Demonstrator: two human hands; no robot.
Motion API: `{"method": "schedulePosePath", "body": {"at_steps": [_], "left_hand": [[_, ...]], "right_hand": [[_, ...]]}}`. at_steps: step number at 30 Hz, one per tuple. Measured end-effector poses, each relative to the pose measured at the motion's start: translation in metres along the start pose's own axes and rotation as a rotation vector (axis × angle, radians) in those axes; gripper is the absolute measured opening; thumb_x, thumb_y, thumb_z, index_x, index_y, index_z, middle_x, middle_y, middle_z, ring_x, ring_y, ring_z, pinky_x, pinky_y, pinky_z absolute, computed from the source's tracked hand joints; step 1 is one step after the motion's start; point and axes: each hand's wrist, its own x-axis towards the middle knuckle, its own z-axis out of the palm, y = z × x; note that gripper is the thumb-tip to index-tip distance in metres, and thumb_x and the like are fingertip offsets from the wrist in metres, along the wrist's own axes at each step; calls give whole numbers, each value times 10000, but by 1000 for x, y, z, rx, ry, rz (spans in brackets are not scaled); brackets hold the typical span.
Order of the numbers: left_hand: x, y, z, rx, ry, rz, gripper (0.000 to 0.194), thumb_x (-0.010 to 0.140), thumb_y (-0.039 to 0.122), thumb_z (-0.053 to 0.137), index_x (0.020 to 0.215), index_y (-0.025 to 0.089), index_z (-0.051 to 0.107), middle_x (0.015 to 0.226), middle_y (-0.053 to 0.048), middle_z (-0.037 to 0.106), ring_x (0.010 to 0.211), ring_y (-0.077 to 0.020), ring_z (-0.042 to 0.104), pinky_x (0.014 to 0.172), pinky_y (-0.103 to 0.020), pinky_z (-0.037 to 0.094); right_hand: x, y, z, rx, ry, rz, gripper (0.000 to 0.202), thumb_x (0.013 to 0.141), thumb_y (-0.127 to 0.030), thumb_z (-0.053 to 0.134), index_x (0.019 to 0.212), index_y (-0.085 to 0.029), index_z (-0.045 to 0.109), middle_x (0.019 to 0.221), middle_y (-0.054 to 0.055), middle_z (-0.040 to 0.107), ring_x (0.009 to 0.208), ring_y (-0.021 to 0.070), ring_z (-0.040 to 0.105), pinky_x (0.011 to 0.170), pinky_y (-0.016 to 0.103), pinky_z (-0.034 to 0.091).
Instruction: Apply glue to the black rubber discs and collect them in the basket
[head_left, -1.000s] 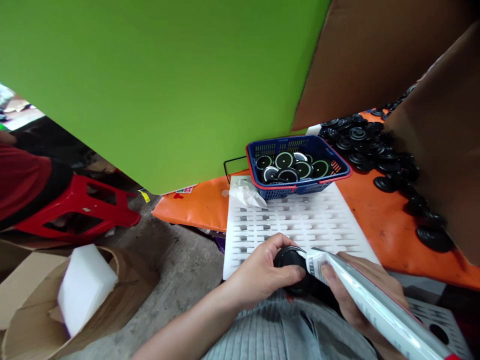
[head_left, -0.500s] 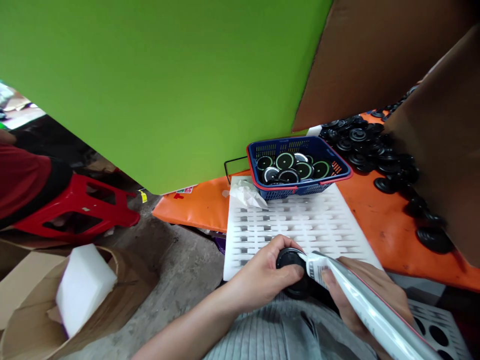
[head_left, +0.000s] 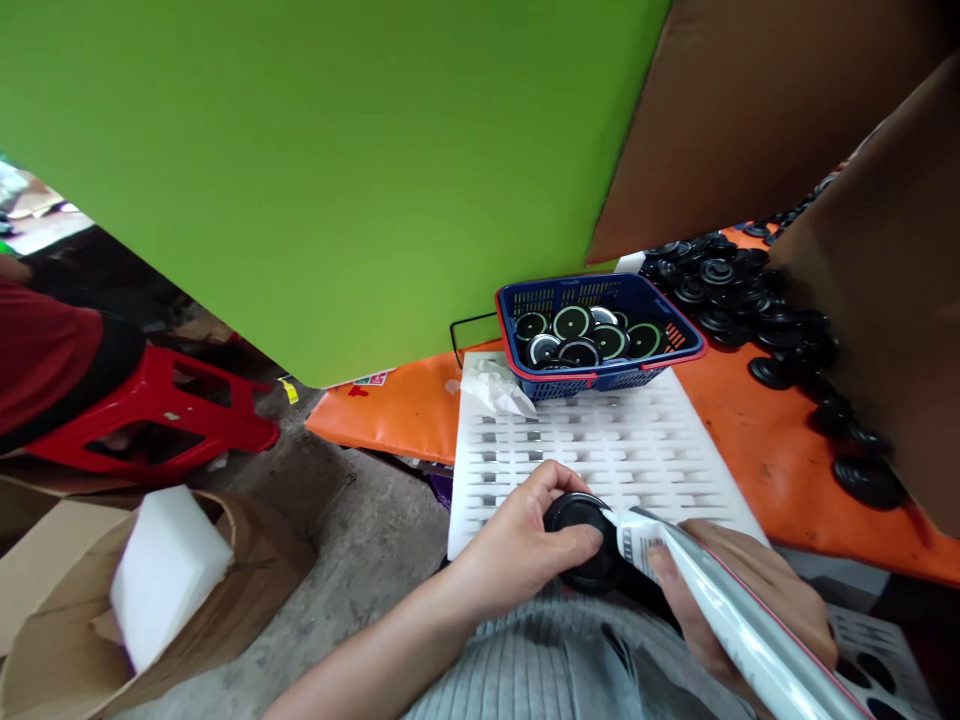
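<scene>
My left hand (head_left: pixel 517 550) grips a round black disc (head_left: pixel 576 512) low in front of me, with the thumb lying across its face. My right hand (head_left: pixel 784 590) is wrapped around a silvery-white squeeze tube (head_left: pixel 739 610). The tube's pointed white nozzle (head_left: pixel 610 516) meets the disc's rim, or nearly so; whether they touch is hard to tell. Just beyond my hands lies a white slotted board (head_left: pixel 600 440). On its far end stands a blue basket (head_left: pixel 622 378) with a red rim, holding several black discs (head_left: pixel 611 342).
Crumpled white tissue (head_left: pixel 496 388) lies beside the basket. Black discs are heaped on the orange surface (head_left: pixel 750 430) to the right, by cardboard (head_left: pixel 885 280). A green panel (head_left: pixel 337 180) rises behind. At left are a red stool (head_left: pixel 180 400), a seated person and a cardboard drum (head_left: pixel 247 560) holding white foam.
My left hand and the disc have shifted slightly left and up, and the disc is turned a little. The tube's nozzle stays by the rim.
</scene>
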Motion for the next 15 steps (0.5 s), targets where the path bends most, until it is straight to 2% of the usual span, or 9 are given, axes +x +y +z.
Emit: {"method": "schedulePosePath", "body": {"at_steps": [5, 10, 13, 15], "left_hand": [[-1, 4, 0, 85, -8, 55, 283, 776, 137, 606, 1057, 168, 611, 859, 8, 574, 750, -95, 489, 676, -205, 406], [-2, 4, 2, 24, 7, 30, 202, 784, 171, 616, 940, 196, 490, 752, 47, 535, 662, -87, 498, 615, -201, 399], [-3, 5, 5, -60, -59, -34, 219, 834, 238, 566, 1008, 223, 434, 704, 50, 554, 590, -107, 540, 569, -226, 447], [-3, 7, 5, -36, -56, -71, 271, 838, 257, 562, 1088, 225, 461, 719, 49, 549, 543, -92, 502, 496, -204, 431]], "right_hand": [[7, -1, -2, -20, 19, -47, 230, 713, 27, 701, 733, -183, 609, 588, -12, 622, 484, 177, 624, 475, 317, 519], [6, 0, -2, -14, 29, -26, 252, 697, 47, 682, 743, -193, 622, 575, -15, 611, 487, 196, 633, 472, 328, 521], [1, 2, -2, 0, 18, -20, 276, 667, 73, 681, 768, -180, 633, 596, -5, 615, 494, 197, 629, 496, 335, 527], [-3, 3, -2, 24, 26, -19, 290, 644, 86, 686, 764, -174, 643, 603, -1, 611, 497, 198, 626, 498, 335, 522]]}}
